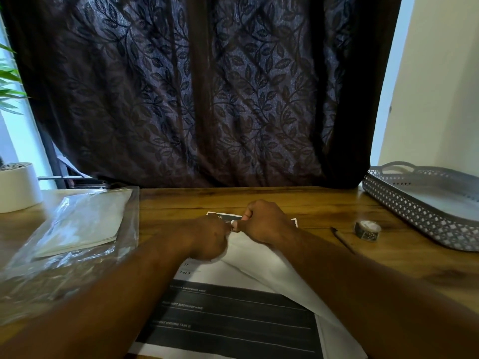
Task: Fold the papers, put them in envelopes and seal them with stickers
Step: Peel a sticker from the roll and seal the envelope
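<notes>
Looking down from the head view, we see both forearms reach out over a wooden worktop (pixel 318 203) and meet near its middle. The left hand (pixel 207 238) is curled into a loose fist and the right hand (pixel 265 221) is curled too. Their fingertips come together and pinch the same raised edge of a paper (pixel 274 263). This paper shows its blank white back and slopes up from the lower right towards the hands. Just beyond the knuckles, a printed edge with a black band lies flat on the wood.

Under the forearms, nearer to us, a printed page (pixel 233 314) with wide dark bands and small white lettering lies flat. We cannot tell whether it is the same sheet as the raised one or another beneath it.

To the left, a clear plastic bag (pixel 85 252) lies crumpled on the worktop with a flat pile of pale envelopes (pixel 83 224) inside it. Behind it stands a white pot (pixel 16 189) with green leaves above.

To the right of the hands, well apart from them, lie a thin dark stick (pixel 342 239) and a small roll of stickers (pixel 366 229). Beyond these sits a grey tray (pixel 404 203) with a pierced wall. A dark curtain (pixel 194 86) with a leaf pattern hangs behind the worktop.
</notes>
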